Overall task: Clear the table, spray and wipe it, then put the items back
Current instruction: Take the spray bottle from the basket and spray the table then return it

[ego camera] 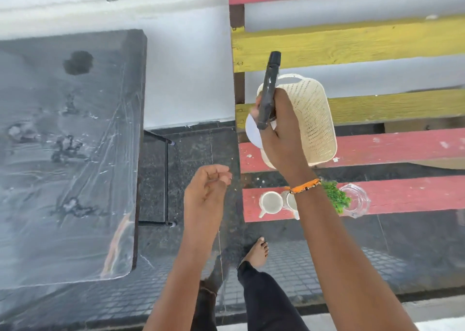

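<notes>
Nearest the camera, a bare foot (256,252) and dark trouser legs stand on the dark tiled floor (302,267). Above them the left hand (208,189) hangs in the air between the table and the slatted bench, its fingers loosely curled and holding nothing.

To the left lies the grey table (63,154), its top wet and streaked with smears, with one dark blotch near its far end. Its black metal legs (166,179) show at the right edge.

On the near red slat of the bench (402,200) stand two white cups (270,202) side by side, the second one partly hidden behind the right forearm. Just right of them is a clear glass vase (356,200) with a green plant (336,197) lying at its mouth. An orange thread band (304,186) circles the right wrist.

Farther off, the right hand (281,134) grips a black spray bottle (269,91), whose nozzle points away, and a white item is pinched beneath it; what that item is cannot be told. Just behind the hand a cream perforated basket (314,119) rests on the bench's red and yellow slats. Beyond stands a white wall (188,66).
</notes>
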`<state>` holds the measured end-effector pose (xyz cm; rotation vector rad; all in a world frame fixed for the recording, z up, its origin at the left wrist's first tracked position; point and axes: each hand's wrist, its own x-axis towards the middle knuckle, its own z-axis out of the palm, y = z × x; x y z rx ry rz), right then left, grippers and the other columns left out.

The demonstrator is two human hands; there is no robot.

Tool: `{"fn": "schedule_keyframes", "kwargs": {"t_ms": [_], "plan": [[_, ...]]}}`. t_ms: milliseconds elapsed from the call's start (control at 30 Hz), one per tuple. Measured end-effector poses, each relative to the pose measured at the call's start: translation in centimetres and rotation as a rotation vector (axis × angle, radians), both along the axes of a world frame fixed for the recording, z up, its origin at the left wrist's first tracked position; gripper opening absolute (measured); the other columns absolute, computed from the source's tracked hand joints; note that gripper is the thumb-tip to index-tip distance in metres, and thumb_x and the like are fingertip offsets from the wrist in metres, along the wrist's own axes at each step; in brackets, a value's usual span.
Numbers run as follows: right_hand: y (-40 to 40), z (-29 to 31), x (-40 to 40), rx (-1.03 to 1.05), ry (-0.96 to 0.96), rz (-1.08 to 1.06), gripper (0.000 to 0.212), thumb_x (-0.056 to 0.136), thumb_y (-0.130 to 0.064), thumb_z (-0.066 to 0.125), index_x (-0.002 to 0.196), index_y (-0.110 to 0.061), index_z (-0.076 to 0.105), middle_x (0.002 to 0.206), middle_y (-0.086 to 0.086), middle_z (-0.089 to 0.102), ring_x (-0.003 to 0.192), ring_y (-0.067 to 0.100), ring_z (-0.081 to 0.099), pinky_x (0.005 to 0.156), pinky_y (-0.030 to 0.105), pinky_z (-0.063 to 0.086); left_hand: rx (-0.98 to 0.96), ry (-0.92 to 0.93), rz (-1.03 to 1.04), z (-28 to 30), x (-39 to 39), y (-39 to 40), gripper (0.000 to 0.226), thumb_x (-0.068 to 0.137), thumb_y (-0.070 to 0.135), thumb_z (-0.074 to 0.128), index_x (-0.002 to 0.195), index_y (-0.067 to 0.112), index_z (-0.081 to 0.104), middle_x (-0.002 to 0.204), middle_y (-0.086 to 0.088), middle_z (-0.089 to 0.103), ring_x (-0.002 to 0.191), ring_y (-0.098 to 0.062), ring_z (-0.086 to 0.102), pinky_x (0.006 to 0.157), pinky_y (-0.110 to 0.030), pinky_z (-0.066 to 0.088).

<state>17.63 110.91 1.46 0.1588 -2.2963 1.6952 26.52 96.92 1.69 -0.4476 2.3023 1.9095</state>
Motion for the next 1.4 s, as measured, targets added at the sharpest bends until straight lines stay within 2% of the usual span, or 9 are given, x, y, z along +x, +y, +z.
{"fn": "schedule_keyframes", "kwargs": {"t_ms": [133, 300, 467, 733, 800, 867, 1033, 1300, 1400], "plan": [[-8.2, 4.9, 3.1, -0.041, 0.017, 0.055, 0.012, 0.088, -0.015, 0.058, 0.088, -0.014, 0.046, 0.073, 0.016, 0.049, 0.065, 0.008, 0.048, 0.061, 0.011, 0.033, 0.067, 0.065, 0.151, 2.6, 2.1, -7.9, 0.02, 0.09, 0.005, 0.054, 0.088, 0.023, 0.062, 0.083, 0.013, 0.067, 0.084, -0.005, 0.063, 0.085, -0.021, 0.048], [-19.4, 6.8, 7.7, -0.122, -0.061, 0.062, 0.034, 0.087, -0.033, 0.059, 0.076, -0.003, 0.048, 0.059, 0.005, 0.042, 0.056, 0.018, 0.037, 0.057, 0.027, 0.034, 0.113, 0.113, 0.323, 4.7, 6.3, -18.8, 0.021, 0.091, 0.004, 0.053, 0.087, 0.023, 0.062, 0.083, 0.007, 0.063, 0.079, -0.004, 0.06, 0.086, -0.024, 0.046], [-30.7, 8.2, 12.2, -0.403, -0.201, 0.1, 0.026, 0.088, -0.012, 0.061, 0.065, -0.015, 0.049, 0.053, -0.007, 0.04, 0.053, 0.014, 0.034, 0.055, 0.031, 0.032, 0.096, 0.108, 0.433, 5.8, 10.7, -29.4, 0.018, 0.092, 0.008, 0.053, 0.088, 0.022, 0.062, 0.089, 0.002, 0.065, 0.086, -0.009, 0.061, 0.09, -0.028, 0.045], [-44.8, 9.4, 14.3, -0.327, -0.24, 0.4, 0.013, 0.088, -0.019, 0.063, 0.084, -0.027, 0.054, 0.068, 0.015, 0.048, 0.044, 0.016, 0.04, 0.045, 0.027, 0.038, 0.06, 0.121, 0.616, 7.1, 15.8, -41.5, 0.012, 0.093, 0.012, 0.052, 0.094, 0.018, 0.062, 0.087, 0.004, 0.066, 0.081, -0.009, 0.061, 0.086, -0.028, 0.045], [-47.9, 9.5, 14.0, -0.349, -0.31, 0.449, 0.006, 0.089, -0.022, 0.063, 0.091, -0.017, 0.063, 0.07, 0.019, 0.05, 0.039, 0.01, 0.04, 0.041, 0.023, 0.037, 0.073, 0.14, 0.662, 7.4, 16.2, -44.1, 0.012, 0.091, 0.013, 0.055, 0.09, 0.021, 0.063, 0.087, 0.002, 0.066, 0.084, -0.013, 0.061, 0.083, -0.028, 0.047], [-50.7, 8.9, 13.4, -0.353, -0.376, 0.456, 0.026, 0.089, -0.025, 0.063, 0.096, -0.001, 0.062, 0.079, 0.033, 0.052, 0.039, 0.01, 0.039, 0.04, 0.02, 0.035, 0.076, 0.152, 0.699, 7.6, 16.1, -46.6, 0.009, 0.089, 0.016, 0.058, 0.088, 0.024, 0.063, 0.087, 0.002, 0.066, 0.086, -0.013, 0.061, 0.077, -0.022, 0.049], [-58.4, 7.0, 10.3, -0.334, -0.363, 0.489, 0.046, 0.091, -0.035, 0.057, 0.088, 0.011, 0.051, 0.065, 0.013, 0.038, 0.051, 0.013, 0.036, 0.045, 0.023, 0.035, 0.038, 0.204, 0.753, 8.2, 12.9, -53.9, 0.016, 0.091, 0.009, 0.054, 0.088, 0.022, 0.062, 0.087, 0.001, 0.064, 0.08, -0.011, 0.059, 0.084, -0.025, 0.045], [-71.3, 7.3, 1.7, -0.231, -0.212, 0.534, 0.055, 0.089, -0.049, 0.046, 0.081, 0.004, 0.05, 0.08, 0.032, 0.051, 0.067, 0.036, 0.047, 0.061, 0.04, 0.045, -0.017, 0.211, 0.71, 9.3, 1.3, -67.7, 0.017, 0.091, 0.007, 0.053, 0.087, 0.022, 0.062, 0.083, 0.002, 0.065, 0.081, -0.011, 0.06, 0.083, -0.024, 0.047], [-74.8, 7.6, -1.5, -0.182, -0.153, 0.539, 0.045, 0.091, -0.043, 0.047, 0.082, 0.001, 0.05, 0.078, 0.029, 0.055, 0.061, 0.028, 0.046, 0.057, 0.029, 0.037, -0.053, 0.201, 0.669, 9.0, -2.5, -72.2, 0.014, 0.091, 0.01, 0.053, 0.091, 0.02, 0.063, 0.083, 0.005, 0.065, 0.08, -0.008, 0.061, 0.08, -0.019, 0.048]]}}
